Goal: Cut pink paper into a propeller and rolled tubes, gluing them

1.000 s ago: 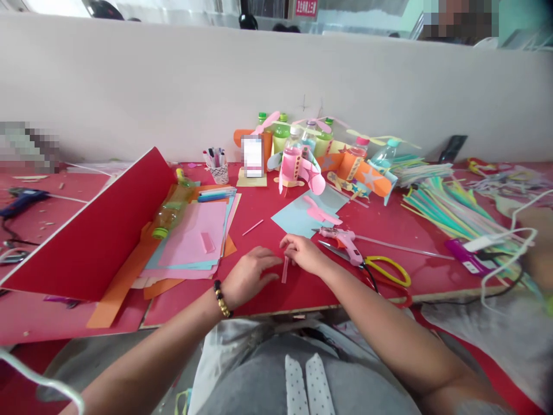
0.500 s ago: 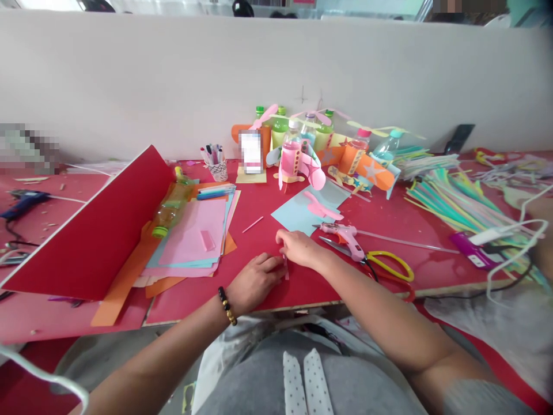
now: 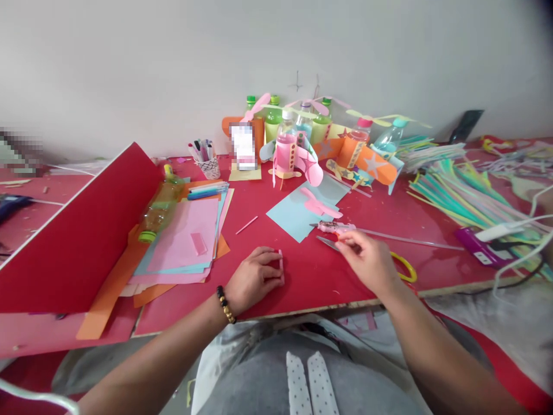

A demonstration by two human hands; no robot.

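My left hand [image 3: 254, 275] rests on the red tabletop. Its fingers and thumb hold a narrow pink paper strip [image 3: 281, 267] at the strip's left side. Over to the right, my right hand [image 3: 367, 258] hovers above the handle of a pink glue gun [image 3: 332, 227], fingers loosely curled and apart; it hides the handle. Scissors [image 3: 327, 242] with a yellow handle lie partly under this hand. Behind the glue gun, a pink paper propeller [image 3: 319, 204] lies on a light blue sheet [image 3: 290, 218]. A thin pink stick [image 3: 246, 225] lies left of centre.
Bottle helicopters [image 3: 287, 147] and a phone [image 3: 243, 145] stand along the wall. Stacked coloured paper [image 3: 181, 236], a green bottle [image 3: 158, 210] and a leaning red board [image 3: 82, 242] occupy the left. Coloured strips [image 3: 458, 196] and a purple power block [image 3: 479, 248] sit at right.
My right hand has left the pink strip and moved right to the glue gun and scissors. My left hand stays with the strip. The view has tilted down slightly.
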